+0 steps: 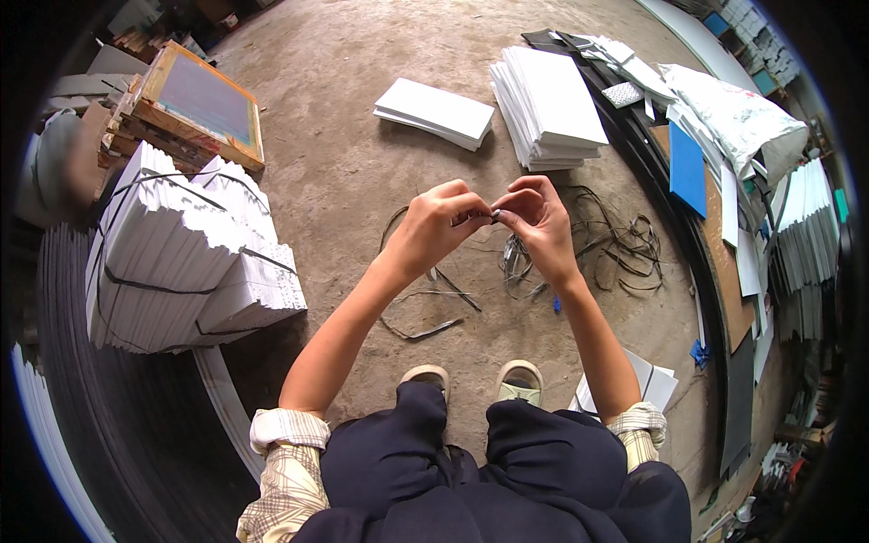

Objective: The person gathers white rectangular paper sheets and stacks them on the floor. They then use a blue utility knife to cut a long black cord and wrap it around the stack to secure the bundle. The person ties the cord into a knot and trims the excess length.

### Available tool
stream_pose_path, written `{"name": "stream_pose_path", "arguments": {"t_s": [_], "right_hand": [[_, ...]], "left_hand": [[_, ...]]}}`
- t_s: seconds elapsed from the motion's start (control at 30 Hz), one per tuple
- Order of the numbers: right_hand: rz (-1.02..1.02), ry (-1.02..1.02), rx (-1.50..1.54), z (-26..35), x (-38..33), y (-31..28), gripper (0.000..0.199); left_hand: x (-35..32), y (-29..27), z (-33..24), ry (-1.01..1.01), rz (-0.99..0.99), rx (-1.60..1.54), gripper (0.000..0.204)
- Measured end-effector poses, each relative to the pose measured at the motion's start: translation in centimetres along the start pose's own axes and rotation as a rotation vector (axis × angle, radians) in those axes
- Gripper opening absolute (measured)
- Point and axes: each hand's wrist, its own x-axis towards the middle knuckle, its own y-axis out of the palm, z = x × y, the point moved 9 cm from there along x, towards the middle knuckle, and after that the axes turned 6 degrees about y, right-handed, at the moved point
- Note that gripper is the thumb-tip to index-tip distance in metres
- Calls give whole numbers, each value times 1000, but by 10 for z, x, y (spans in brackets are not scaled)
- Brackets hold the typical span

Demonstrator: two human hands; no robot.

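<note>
Pinching a small dark piece (494,215), too small to identify, between the fingertips of left hand (441,224) and right hand (540,222), both closed on it at chest height above a dusty concrete floor (344,100). Squatting, knees apart, sandals (472,380) just below the forearms. Directly beneath the hands, a loose tangle of black straps (597,244) spread across the floor, one bent length (425,328) nearer the feet. Farther out, two stacks of white sheets (548,104) and (434,110). To the left, strapped bundles of white panels (181,253), with a wooden frame (199,101) behind them. Along the right, a blue sheet (686,167), a white sack (738,113) and more white boards (801,217) standing on edge.
</note>
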Motion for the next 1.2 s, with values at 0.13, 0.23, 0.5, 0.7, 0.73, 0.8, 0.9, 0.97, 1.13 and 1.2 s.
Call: {"name": "stream_pose_path", "arguments": {"t_s": [0.13, 0.23, 0.5, 0.7, 0.73, 0.8, 0.9, 0.97, 1.13, 1.2], "right_hand": [[-7, 9, 87, 1, -4, 1, 25], [-64, -98, 150, 9, -7, -1, 23], [-284, -351, -248, 29, -28, -6, 21], [-353, -362, -390, 34, -30, -13, 21], [-359, -358, -383, 33, -30, -15, 21], [-370, -351, -369, 30, -28, -20, 21], [-344, -320, -386, 34, -24, -21, 21], [-319, -493, -595, 59, -23, -6, 23], [-6, -368, -790, 37, -15, 13, 20], [3, -370, -859, 30, -14, 14, 17]], "left_hand": [[-1, 8, 11, -84, 56, -260, 12], [-10, 27, 30, -275, 8, -686, 13], [-20, 42, 42, -489, 7, -877, 16], [-15, 31, 39, -367, -121, -613, 15], [-13, 27, 39, -362, -139, -577, 15], [-14, 23, 45, -423, -151, -581, 16], [-16, 22, 47, -452, -141, -611, 16], [-17, 22, 50, -392, -195, -653, 17], [-16, 28, 51, -378, -105, -537, 16], [-15, 30, 49, -360, -64, -462, 17]]}}
